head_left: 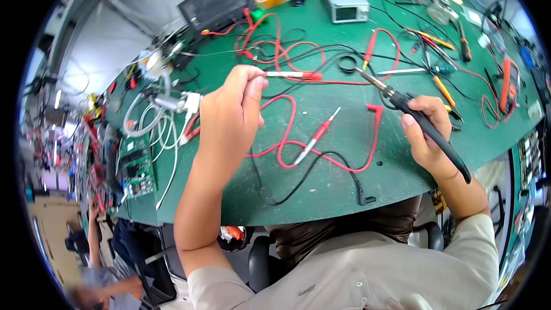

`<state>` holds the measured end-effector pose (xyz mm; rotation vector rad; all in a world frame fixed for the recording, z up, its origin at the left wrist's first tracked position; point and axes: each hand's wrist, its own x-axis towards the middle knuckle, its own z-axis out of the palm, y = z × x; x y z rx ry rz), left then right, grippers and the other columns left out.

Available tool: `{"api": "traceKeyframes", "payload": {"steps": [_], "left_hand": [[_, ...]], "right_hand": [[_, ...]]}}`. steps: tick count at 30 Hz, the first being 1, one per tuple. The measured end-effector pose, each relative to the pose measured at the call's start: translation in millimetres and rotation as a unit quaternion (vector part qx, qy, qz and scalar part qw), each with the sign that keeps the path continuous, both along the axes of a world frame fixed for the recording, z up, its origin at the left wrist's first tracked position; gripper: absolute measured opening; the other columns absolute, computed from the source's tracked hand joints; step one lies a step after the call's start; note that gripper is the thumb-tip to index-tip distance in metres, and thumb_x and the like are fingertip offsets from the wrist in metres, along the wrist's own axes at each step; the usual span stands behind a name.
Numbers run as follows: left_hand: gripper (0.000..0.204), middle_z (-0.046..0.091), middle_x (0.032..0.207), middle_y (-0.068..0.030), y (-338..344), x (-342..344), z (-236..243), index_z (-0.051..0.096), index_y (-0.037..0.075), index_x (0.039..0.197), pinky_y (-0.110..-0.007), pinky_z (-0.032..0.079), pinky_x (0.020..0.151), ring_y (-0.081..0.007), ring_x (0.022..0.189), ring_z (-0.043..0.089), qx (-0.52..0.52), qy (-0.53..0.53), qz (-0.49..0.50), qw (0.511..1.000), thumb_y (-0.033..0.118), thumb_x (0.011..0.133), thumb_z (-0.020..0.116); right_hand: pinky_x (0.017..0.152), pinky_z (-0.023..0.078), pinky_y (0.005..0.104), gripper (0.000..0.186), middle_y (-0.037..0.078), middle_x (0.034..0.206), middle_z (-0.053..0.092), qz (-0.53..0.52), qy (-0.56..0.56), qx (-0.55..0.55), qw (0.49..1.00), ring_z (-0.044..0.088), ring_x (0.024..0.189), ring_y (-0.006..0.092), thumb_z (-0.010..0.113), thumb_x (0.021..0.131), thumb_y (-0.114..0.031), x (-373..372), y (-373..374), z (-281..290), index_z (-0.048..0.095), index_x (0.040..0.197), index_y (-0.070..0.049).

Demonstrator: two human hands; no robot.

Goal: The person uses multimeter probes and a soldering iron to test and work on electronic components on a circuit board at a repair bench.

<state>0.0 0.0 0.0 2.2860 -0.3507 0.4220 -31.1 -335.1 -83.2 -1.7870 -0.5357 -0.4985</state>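
In my right hand is a soldering iron with a black handle, its metal tip pointing up and left. Close to that tip is a small black ring. My left hand is raised over the bench with its fingers pinched together; what they hold, if anything, is hidden. A red-and-white probe extends right from beside those fingers, and I cannot tell whether they grip it. Between my hands a second red-and-white probe lies on the green bench top, next to a red test lead.
A grey boxed instrument and a dark-screened monitor stand at the back. Screwdrivers and an orange multimeter lie right. Green circuit boards and white cables are left. Another person sits lower left.
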Motion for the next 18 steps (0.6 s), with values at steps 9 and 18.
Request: {"api": "traceKeyframes", "payload": {"steps": [9, 18], "left_hand": [[0.013, 0.072, 0.084, -0.0025, 49, -12, -2, 0.072, -0.001, 0.103, -0.020, 0.046, 0.064, -0.0032, 0.072, 0.060, -0.059, 0.018, -0.008, 0.998, 0.010, 0.096, 0.068], [0.011, 0.072, 0.084, -0.0089, -3, -13, -20, 0.069, -0.002, 0.095, -0.027, 0.051, 0.071, -0.0145, 0.078, 0.068, 0.026, -0.042, -0.119, 0.992, 0.008, 0.092, 0.071]], "right_hand": [[0.059, 0.035, 0.0227, 0.021, 0.001, 0.080, 0.055, -0.010, 0.011, 0.005, 1.000, 0.046, 0.065, 0.0052, 0.065, 0.092, -0.001, -5, 15, 5, 0.053, 0.110, -0.002], [0.057, 0.040, 0.0297, 0.020, 0.007, 0.074, 0.056, -0.023, -0.134, -0.072, 0.988, 0.051, 0.061, 0.0175, 0.070, 0.091, -0.003, 9, 15, 16, 0.067, 0.111, -0.001]]}}
